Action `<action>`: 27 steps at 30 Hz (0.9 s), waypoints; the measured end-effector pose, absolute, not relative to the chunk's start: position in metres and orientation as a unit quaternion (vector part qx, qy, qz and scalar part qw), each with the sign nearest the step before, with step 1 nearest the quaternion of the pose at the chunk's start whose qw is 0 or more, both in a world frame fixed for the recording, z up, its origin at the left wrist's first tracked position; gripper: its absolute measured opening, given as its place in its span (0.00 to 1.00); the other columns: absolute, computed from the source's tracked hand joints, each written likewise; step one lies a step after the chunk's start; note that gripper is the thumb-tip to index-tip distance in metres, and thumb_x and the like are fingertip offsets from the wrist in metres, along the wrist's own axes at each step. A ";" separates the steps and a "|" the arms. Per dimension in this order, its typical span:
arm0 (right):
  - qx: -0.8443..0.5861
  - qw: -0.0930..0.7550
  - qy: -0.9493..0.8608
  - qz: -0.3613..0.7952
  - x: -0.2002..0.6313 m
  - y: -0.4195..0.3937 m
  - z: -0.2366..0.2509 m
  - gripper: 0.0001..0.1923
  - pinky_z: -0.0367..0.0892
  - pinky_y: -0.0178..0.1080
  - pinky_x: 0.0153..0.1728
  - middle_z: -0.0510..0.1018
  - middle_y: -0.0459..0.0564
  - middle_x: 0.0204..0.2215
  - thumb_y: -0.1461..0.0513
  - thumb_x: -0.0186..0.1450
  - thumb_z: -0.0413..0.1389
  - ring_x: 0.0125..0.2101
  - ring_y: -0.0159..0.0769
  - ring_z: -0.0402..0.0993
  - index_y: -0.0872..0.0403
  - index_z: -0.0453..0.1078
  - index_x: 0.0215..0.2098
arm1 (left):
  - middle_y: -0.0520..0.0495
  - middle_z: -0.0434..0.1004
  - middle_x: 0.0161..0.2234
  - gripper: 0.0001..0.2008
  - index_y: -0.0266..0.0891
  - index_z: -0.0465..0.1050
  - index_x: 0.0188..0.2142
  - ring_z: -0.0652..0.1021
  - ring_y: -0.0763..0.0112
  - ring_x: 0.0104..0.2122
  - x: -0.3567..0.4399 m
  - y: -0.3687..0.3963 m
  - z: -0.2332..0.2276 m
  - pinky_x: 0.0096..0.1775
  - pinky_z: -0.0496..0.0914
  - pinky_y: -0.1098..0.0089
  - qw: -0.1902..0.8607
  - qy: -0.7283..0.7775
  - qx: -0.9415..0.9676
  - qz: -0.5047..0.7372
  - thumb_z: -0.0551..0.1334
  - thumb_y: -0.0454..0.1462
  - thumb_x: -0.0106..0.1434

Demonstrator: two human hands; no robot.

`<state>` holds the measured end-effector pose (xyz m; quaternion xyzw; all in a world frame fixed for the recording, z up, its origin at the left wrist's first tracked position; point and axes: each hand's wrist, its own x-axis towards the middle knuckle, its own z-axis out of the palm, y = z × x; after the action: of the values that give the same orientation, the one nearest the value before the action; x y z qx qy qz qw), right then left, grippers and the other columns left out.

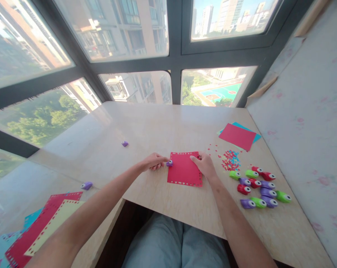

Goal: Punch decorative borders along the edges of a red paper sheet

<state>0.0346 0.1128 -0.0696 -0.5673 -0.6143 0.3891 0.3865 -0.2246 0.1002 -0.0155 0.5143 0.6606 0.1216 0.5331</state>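
Note:
A red paper square with small punched holes along its edges lies flat on the wooden table. My left hand grips a small purple punch at the sheet's left edge. My right hand rests on the sheet's upper right corner and presses it down.
Several red, green and purple punches lie in a cluster at the right. Paper confetti is scattered beside red and blue sheets. Two loose purple punches lie to the left. Punched sheets are stacked at the lower left.

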 end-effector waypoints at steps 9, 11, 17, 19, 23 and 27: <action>-0.578 0.379 -0.628 0.356 0.033 0.113 -0.070 0.13 0.64 0.37 0.30 0.77 0.51 0.26 0.54 0.59 0.54 0.27 0.37 0.71 0.55 0.73 0.32 | 0.50 0.70 0.17 0.24 0.35 0.72 0.22 0.64 0.79 0.12 -0.220 0.102 -0.014 0.15 0.53 0.76 0.543 0.664 0.505 0.093 0.68 0.55 0.50; -0.584 0.379 -0.632 0.341 0.032 0.113 -0.070 0.13 0.63 0.37 0.30 0.77 0.50 0.26 0.53 0.59 0.54 0.27 0.37 0.70 0.55 0.73 0.31 | 0.50 0.70 0.17 0.23 0.36 0.72 0.21 0.63 0.79 0.12 -0.221 0.103 -0.016 0.15 0.52 0.76 0.543 0.661 0.509 0.095 0.68 0.55 0.49; -0.593 0.372 -0.639 0.318 0.032 0.113 -0.069 0.12 0.60 0.37 0.28 0.73 0.46 0.22 0.53 0.59 0.54 0.23 0.35 0.66 0.53 0.68 0.26 | 0.50 0.70 0.16 0.21 0.36 0.71 0.21 0.61 0.81 0.11 -0.221 0.108 -0.017 0.15 0.48 0.75 0.563 0.653 0.497 0.100 0.69 0.52 0.48; -0.596 0.369 -0.641 0.314 0.032 0.113 -0.069 0.12 0.59 0.36 0.27 0.71 0.45 0.21 0.53 0.59 0.54 0.23 0.35 0.65 0.53 0.67 0.24 | 0.50 0.70 0.17 0.20 0.36 0.70 0.20 0.61 0.81 0.11 -0.220 0.109 -0.017 0.15 0.47 0.74 0.570 0.658 0.479 0.113 0.70 0.50 0.47; -0.596 0.365 -0.636 0.326 0.032 0.113 -0.070 0.12 0.60 0.37 0.28 0.73 0.47 0.22 0.53 0.60 0.54 0.24 0.36 0.67 0.54 0.70 0.28 | 0.51 0.69 0.17 0.19 0.37 0.65 0.18 0.60 0.82 0.11 -0.217 0.109 -0.018 0.15 0.48 0.75 0.594 0.665 0.430 0.142 0.72 0.45 0.45; -0.593 0.368 -0.636 0.329 0.032 0.112 -0.070 0.13 0.62 0.37 0.29 0.75 0.49 0.25 0.53 0.60 0.54 0.26 0.37 0.69 0.54 0.72 0.31 | 0.51 0.70 0.17 0.20 0.38 0.63 0.20 0.63 0.80 0.12 -0.216 0.109 -0.019 0.15 0.49 0.75 0.598 0.659 0.426 0.165 0.74 0.44 0.44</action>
<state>0.0323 0.1119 -0.0698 -0.5933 -0.6357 0.3290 0.3682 -0.2160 0.1090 -0.0186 0.4263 0.6587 0.1652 0.5975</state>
